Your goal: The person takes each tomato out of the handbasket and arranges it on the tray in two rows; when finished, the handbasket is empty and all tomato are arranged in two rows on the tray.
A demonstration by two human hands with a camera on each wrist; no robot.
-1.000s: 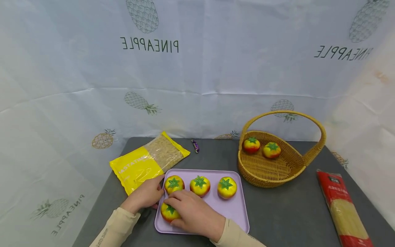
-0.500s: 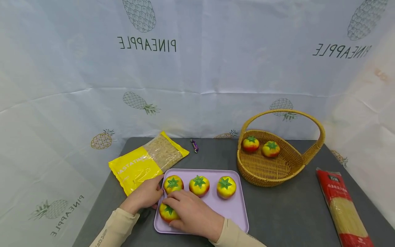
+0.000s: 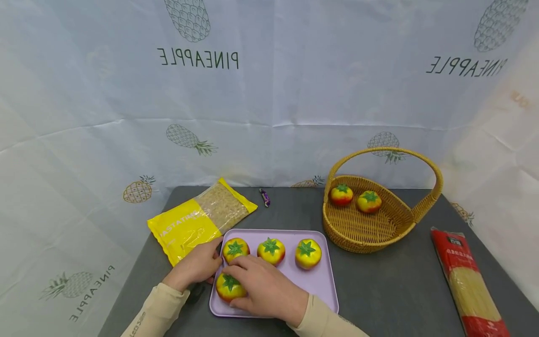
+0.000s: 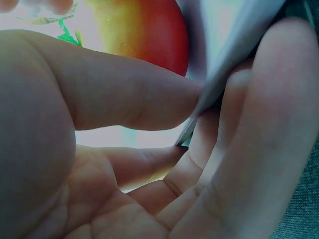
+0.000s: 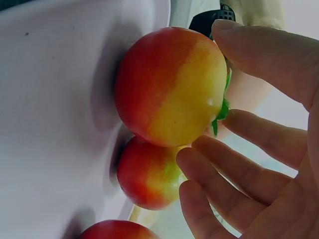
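Observation:
My left hand (image 3: 196, 265) pinches the left rim of the lilac tray (image 3: 328, 295). The left wrist view shows the thumb above the rim (image 4: 219, 59) and fingers beneath it. My right hand (image 3: 269, 290) hovers around the front-left red-and-yellow tomato (image 3: 229, 289). In the right wrist view its thumb tip is right at the skin of that tomato (image 5: 172, 84), while the other fingers spread loosely near the green leafy top. Three more tomatoes form a row behind: a left one (image 3: 235, 249), a middle one (image 3: 271, 251) and a right one (image 3: 308, 254).
A wicker basket (image 3: 358, 244) with a tall handle stands at the back right, holding two tomatoes (image 3: 341, 194). A yellow pasta bag (image 3: 185, 229) lies left of the tray, beside a small purple-wrapped candy (image 3: 265, 198). A red noodle packet (image 3: 469, 281) lies at the right table edge.
The right hand's fingers have lifted slightly off the front-left tomato, so more of it shows. The left hand keeps its hold on the tray rim. The view has shifted a little.

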